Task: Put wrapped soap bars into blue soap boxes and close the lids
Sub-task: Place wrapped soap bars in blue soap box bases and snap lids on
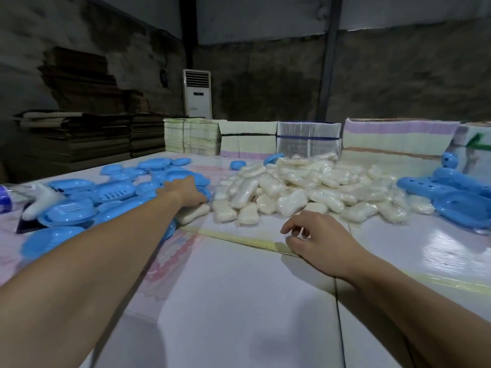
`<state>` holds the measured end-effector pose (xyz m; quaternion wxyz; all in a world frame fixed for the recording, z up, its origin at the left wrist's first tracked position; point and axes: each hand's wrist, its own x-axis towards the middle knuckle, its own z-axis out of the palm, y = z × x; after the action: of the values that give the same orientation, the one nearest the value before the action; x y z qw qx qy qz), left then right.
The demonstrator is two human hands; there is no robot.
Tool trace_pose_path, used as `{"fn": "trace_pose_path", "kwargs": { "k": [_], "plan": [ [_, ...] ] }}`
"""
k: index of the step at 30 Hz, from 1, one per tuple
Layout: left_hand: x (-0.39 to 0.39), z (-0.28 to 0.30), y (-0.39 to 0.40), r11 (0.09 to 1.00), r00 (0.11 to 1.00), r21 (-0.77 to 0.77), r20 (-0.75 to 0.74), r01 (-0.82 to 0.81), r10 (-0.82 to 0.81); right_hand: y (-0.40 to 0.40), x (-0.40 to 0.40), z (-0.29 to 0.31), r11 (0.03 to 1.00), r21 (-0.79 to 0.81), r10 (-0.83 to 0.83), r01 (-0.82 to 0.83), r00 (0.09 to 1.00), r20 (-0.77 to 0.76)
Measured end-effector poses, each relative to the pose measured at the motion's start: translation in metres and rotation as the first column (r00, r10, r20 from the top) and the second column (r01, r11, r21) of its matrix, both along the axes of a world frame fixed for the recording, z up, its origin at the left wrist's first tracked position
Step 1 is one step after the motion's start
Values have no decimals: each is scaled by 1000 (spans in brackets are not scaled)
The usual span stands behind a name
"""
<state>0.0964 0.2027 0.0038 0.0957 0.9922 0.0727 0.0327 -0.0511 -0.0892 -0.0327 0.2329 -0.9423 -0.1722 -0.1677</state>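
Right hand (pixel 316 235) was rested on table (pixel 239 301), fingers loosely curled, nothing held.
Left hand (pixel 186 191) was laid on blue soap boxes (pixel 114 191) (grip unclear), wrapped bar (pixel 192 213) beneath.

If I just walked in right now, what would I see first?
Probably the big heap of white wrapped soap bars in the middle of the table. To its left lies a jumble of bright blue soap boxes, with the person's left hand reaching into it, a soap bar under the hand. The right hand rests on the table in front of the heap, holding nothing.
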Motion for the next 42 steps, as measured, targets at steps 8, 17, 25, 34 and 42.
{"fn": "trace_pose_path", "kwargs": {
  "k": [8,17,25,34,42],
  "plan": [
    [-1,16,-13,981,985,190,161,34,-66,-4,-1,1,999,46,-26,26,1000,-9],
    [-24,28,-51,927,780,-20,546,375,-304,-10,-3,8,977,193,-98,90,995,34],
    [-113,-3,-139,469,378,117,440,875,-815,-50,2,15,800,494,-429,340,900,75],
    [-110,-32,-134,379,414,-167,400,910,-817,-74,18,-1,817,158,-550,554,832,-72],
    [-95,-41,-129,461,534,-284,287,840,-796,-88,30,12,842,-139,-538,520,801,-262]
  ]
}}
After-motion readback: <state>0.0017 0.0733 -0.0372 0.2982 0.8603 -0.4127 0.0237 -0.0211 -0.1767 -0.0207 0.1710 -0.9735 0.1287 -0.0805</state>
